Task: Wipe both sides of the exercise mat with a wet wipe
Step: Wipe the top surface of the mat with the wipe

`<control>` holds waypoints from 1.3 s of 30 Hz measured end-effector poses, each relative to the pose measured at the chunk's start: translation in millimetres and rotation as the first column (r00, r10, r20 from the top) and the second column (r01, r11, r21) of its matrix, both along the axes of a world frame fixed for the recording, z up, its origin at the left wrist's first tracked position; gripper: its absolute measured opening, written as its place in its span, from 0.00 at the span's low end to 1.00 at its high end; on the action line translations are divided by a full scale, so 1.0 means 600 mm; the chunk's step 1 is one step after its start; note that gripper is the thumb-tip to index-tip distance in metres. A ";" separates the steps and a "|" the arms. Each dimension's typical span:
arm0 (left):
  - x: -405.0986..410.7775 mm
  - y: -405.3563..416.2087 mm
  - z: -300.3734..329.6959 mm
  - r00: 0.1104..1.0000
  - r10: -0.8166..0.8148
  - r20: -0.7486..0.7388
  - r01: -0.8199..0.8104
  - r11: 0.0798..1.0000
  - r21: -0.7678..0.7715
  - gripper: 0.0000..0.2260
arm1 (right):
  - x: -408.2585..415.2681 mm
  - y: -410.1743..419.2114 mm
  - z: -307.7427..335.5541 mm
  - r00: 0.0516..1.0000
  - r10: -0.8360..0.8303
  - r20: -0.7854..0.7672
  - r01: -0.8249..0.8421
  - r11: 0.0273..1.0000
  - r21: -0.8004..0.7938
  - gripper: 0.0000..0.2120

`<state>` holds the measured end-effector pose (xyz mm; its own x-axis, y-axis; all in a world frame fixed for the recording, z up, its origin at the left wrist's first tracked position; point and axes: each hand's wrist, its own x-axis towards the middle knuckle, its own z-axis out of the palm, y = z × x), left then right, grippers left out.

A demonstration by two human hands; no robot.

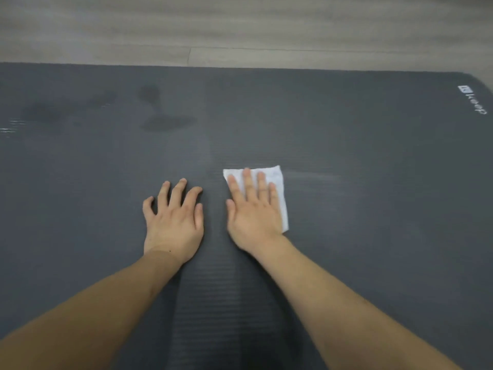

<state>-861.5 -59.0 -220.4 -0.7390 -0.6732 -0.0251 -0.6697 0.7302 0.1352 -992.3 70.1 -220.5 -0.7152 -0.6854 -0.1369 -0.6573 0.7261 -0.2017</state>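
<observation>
R hand (pixel 253 212) flat, fingers straight, pressing wipe (pixel 277 182) on mat (pixel 346 129) (dark grey), L hand (pixel 173 217) spread w/ bent fingers, holding nothing

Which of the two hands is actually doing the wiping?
The right hand: it presses the white wet wipe flat onto the mat. The left hand rests bare.

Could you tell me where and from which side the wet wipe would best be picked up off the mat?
Probably at the wet wipe's far right corner, coming from the right. The right hand lies flat over its left and middle, so only the right strip and far edge show, lying flat on the mat and best pinched up at a corner.
</observation>
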 end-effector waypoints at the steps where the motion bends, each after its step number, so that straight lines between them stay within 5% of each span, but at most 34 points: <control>1: 0.001 0.001 -0.001 1.000 0.004 -0.025 -0.004 1.000 0.001 0.18 | 0.018 -0.017 0.003 0.998 0.063 0.019 -0.063 0.998 -0.006 0.29; 4: 0.005 0.004 0.000 0.993 -0.034 -0.113 0.030 0.999 -0.035 0.17 | -0.021 0.043 0.011 0.995 0.097 0.002 -0.097 0.995 0.017 0.27; 11: -0.007 0.068 0.009 0.987 0.146 -0.061 -0.138 0.983 0.117 0.23 | -0.180 0.323 0.026 0.915 -0.403 0.008 0.401 0.912 0.087 0.28; 13: -0.017 0.096 0.006 0.984 0.172 -0.054 -0.165 0.980 0.109 0.26 | -0.160 0.281 0.020 0.924 -0.381 -0.022 0.381 0.921 0.078 0.28; 18: -0.015 0.091 -0.005 0.979 0.188 -0.077 -0.183 0.981 0.069 0.25 | -0.011 0.090 0.020 0.997 0.080 0.018 -0.079 0.996 -0.040 0.28; 20: -0.014 0.094 -0.006 0.981 0.180 -0.078 -0.175 0.983 0.063 0.25 | 0.004 0.084 0.020 0.989 0.145 0.041 -0.143 0.988 -0.052 0.28; 25: -0.016 0.098 -0.001 0.979 0.193 -0.071 -0.190 0.981 0.047 0.25 | -0.056 0.149 0.028 0.987 0.081 0.141 -0.055 0.982 -0.180 0.28; 34: -0.015 0.099 -0.004 0.978 0.197 -0.071 -0.194 0.980 0.037 0.25 | -0.076 0.215 0.007 0.992 -0.128 0.010 0.120 0.899 -0.421 0.22; 39: -0.015 0.099 -0.003 0.976 0.204 -0.072 -0.202 0.979 0.040 0.26 | -0.094 0.245 0.013 0.960 -0.247 -0.136 0.194 0.929 -0.316 0.25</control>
<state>-870.3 0.5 -222.4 -0.5878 -0.8090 0.0016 -0.7905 0.5747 0.2117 -1048.7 216.8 -212.6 -0.8473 -0.4980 0.1847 -0.5308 0.7809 -0.3293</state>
